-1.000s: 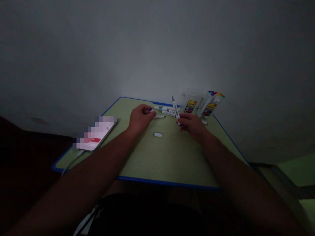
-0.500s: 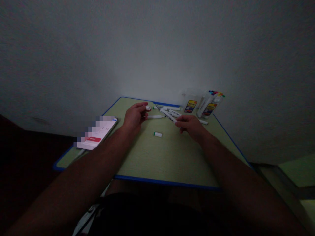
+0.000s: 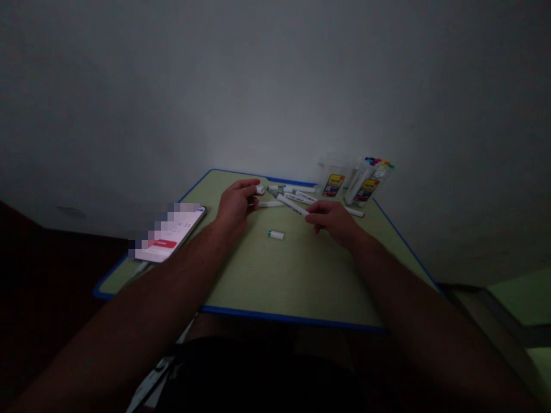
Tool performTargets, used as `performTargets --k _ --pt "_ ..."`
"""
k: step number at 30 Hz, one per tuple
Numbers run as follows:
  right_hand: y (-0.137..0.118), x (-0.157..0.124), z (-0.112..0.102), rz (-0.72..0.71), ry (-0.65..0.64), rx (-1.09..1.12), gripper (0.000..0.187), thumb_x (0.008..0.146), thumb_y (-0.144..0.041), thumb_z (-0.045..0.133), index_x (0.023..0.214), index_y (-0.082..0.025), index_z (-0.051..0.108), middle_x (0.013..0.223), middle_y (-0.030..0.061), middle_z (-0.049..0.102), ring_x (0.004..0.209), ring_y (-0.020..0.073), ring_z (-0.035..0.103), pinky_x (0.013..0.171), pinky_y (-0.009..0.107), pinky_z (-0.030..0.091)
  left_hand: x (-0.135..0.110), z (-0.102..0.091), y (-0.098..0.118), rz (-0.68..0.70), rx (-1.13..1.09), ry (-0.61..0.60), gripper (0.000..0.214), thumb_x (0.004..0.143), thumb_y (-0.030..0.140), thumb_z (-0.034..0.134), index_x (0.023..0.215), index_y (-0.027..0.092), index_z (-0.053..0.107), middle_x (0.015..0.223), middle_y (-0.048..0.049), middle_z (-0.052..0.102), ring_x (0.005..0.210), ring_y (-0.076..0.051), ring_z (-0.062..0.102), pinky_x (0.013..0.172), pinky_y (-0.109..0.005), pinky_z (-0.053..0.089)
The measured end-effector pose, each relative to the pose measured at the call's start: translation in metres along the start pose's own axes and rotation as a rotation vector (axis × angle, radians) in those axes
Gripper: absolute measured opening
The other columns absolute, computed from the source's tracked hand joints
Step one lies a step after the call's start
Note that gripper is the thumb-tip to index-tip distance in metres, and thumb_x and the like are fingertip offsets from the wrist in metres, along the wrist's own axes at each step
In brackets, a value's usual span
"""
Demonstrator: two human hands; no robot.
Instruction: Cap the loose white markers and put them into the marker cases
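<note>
My right hand (image 3: 332, 220) grips a white marker (image 3: 291, 204) that points left toward my left hand, its grey tip bare. My left hand (image 3: 235, 205) pinches a small white marker cap (image 3: 260, 189) between thumb and fingers, a short way from the marker's tip. A loose white cap with a green end (image 3: 276, 234) lies on the green desk (image 3: 297, 275) between my hands. Several more white markers (image 3: 297, 192) lie scattered just behind them.
Two clear marker packs (image 3: 367, 180) with yellow labels stand at the desk's far right, against the wall. A phone (image 3: 169, 238) with a lit screen and a cable lies at the left edge. The desk has a blue rim (image 3: 284, 319).
My right hand tipped the marker from upright down to point left. My left hand lifted off the desk with the cap and now holds it near the marker's tip.
</note>
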State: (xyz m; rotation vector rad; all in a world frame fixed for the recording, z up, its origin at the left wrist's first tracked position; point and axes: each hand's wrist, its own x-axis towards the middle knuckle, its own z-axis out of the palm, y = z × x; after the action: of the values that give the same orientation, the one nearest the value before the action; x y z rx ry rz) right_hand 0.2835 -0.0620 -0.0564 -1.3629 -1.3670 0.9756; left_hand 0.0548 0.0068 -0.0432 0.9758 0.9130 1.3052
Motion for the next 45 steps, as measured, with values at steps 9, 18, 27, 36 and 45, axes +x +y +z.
performTargets --k 9,18,27,36,45 --pt "-0.001 0.000 0.001 -0.008 -0.009 -0.053 0.021 0.059 -0.031 0.078 0.069 -0.017 0.067 0.057 -0.0030 0.059 0.045 0.0084 0.051 0.043 0.023 0.042 -0.005 0.004 0.001 0.048 0.066 -0.002 0.025 0.065 0.017 0.067 0.091 0.016 0.070 0.071 -0.0007 0.063 0.053 -0.009 0.051 0.051 -0.022 0.042" --pt "-0.006 -0.003 0.003 -0.002 -0.004 -0.105 0.020 0.059 -0.031 0.077 0.069 -0.017 0.067 0.058 -0.0025 0.061 0.046 0.0088 0.052 0.044 0.023 0.044 -0.005 0.004 -0.004 0.108 0.159 -0.062 0.021 0.069 0.017 0.067 0.088 0.017 0.073 0.066 -0.0004 0.061 0.054 -0.010 0.052 0.051 -0.024 0.042" --pt "-0.003 -0.001 0.003 -0.001 -0.011 -0.101 0.021 0.060 -0.032 0.078 0.071 -0.017 0.068 0.058 -0.0025 0.061 0.046 0.0088 0.052 0.044 0.023 0.043 -0.008 0.005 -0.005 0.141 0.221 -0.122 0.019 0.071 0.015 0.066 0.088 0.016 0.074 0.061 -0.0006 0.060 0.054 -0.011 0.053 0.051 -0.024 0.043" --pt "-0.002 -0.001 0.001 -0.006 0.017 -0.066 0.023 0.060 -0.035 0.079 0.072 -0.017 0.070 0.057 -0.0035 0.059 0.044 0.0086 0.051 0.044 0.024 0.042 -0.010 0.006 -0.005 0.138 0.240 -0.130 0.019 0.071 0.013 0.067 0.089 0.015 0.073 0.066 -0.0031 0.064 0.057 -0.012 0.058 0.054 -0.025 0.046" --pt "0.005 0.004 -0.001 -0.070 0.148 -0.019 0.036 0.063 -0.040 0.079 0.089 -0.017 0.070 0.063 -0.0031 0.060 0.047 0.0085 0.051 0.047 0.025 0.046 -0.008 0.005 -0.006 0.139 0.238 -0.135 0.014 0.072 0.012 0.069 0.085 0.015 0.066 0.069 -0.0036 0.067 0.060 -0.014 0.063 0.055 -0.025 0.049"
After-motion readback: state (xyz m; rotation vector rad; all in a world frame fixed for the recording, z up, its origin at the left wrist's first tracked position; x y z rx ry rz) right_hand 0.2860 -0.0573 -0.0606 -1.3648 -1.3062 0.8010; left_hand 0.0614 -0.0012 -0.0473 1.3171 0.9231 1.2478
